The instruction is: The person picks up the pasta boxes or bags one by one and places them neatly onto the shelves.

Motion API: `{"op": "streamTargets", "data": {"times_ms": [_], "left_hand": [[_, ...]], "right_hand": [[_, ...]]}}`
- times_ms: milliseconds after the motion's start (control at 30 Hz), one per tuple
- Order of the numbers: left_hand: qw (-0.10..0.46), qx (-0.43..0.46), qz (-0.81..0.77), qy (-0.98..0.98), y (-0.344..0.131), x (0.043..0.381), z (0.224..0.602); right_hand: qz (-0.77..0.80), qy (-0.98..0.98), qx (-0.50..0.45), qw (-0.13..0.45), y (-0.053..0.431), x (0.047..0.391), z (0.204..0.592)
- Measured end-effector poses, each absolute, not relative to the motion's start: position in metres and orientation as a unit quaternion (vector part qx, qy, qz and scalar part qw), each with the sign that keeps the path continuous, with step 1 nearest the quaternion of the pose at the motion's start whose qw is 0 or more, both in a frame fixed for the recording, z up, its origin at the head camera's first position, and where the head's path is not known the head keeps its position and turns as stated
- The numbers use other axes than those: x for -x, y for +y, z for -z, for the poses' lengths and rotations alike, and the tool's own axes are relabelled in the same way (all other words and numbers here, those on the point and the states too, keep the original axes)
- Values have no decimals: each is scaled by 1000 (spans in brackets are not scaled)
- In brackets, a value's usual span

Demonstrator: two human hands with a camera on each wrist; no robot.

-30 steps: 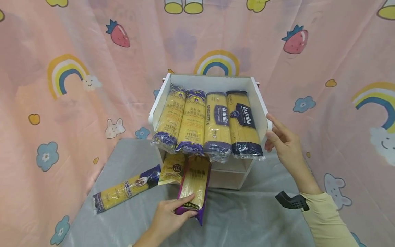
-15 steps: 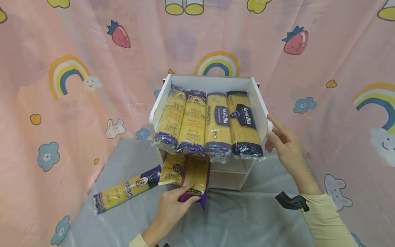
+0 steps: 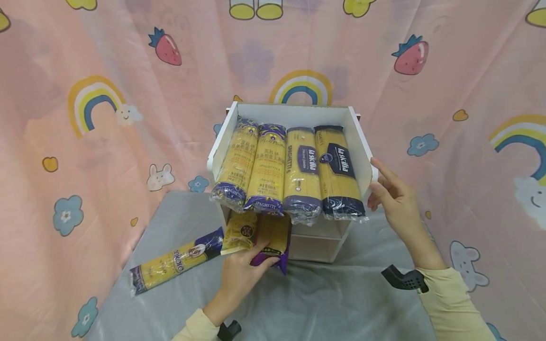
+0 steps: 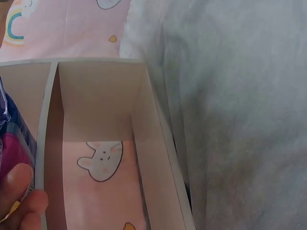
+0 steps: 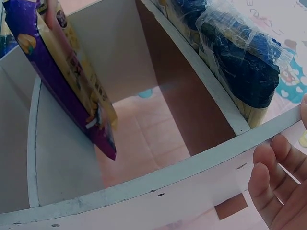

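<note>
My left hand (image 3: 243,272) grips the near end of a flat pasta pack (image 3: 275,233) with a purple edge, thumb on one side and fingers on the other. The pack's far part is inside the middle level of a white shelf rack (image 3: 364,147), hidden under the top tier. In the right wrist view this purple-and-yellow pack (image 5: 72,72) hangs inside the rack's compartment. A yellow pasta bag (image 3: 238,232) sits directly left of it. At the rack's right side panel, my right hand (image 3: 396,203) holds the front corner between thumb and forefinger.
Several spaghetti packs (image 3: 265,166) lie side by side on the top tier, their ends jutting past its front. Another spaghetti pack (image 3: 179,260) lies slanted on the grey cloth (image 3: 324,303) at left. A pink patterned curtain (image 3: 204,61) hangs behind.
My left hand has moved forward, sliding the purple-edged pasta pack deeper into the rack beside the yellow bag. My right hand keeps its place on the side panel.
</note>
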State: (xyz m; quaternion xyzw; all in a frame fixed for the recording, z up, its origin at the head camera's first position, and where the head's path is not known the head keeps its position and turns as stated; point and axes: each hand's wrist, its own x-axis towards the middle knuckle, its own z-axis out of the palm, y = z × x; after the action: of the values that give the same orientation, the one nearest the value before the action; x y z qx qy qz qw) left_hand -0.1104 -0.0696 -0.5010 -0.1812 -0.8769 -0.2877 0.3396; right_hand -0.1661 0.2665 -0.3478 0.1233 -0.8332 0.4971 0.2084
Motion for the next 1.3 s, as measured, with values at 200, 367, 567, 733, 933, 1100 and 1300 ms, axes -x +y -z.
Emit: {"op": "streamTargets", "data": {"times_ms": [200,367,567,733,933,1100,1300], "left_hand": [[358,185,261,-877,-68,120,499],[358,174,235,-887,-66,124,496],[353,163,235,-891,-64,128,496],[358,161,238,-889,-63,130,497],[359,171,242,-885,-65,130,496],[346,210,254,-878,-73,129,496],[309,258,262,-877,-93,123,494]], "right_hand": [[-495,-836,-116,209,266,166,347],[-497,-834,-119,209,266,165,346],[-498,-833,-121,210,265,164,345],[-496,-834,-121,210,265,165,345],[-489,-836,-130,213,266,165,347],[-488,-836,-132,214,267,166,348],[-488,-837,-133,212,268,165,347]]}}
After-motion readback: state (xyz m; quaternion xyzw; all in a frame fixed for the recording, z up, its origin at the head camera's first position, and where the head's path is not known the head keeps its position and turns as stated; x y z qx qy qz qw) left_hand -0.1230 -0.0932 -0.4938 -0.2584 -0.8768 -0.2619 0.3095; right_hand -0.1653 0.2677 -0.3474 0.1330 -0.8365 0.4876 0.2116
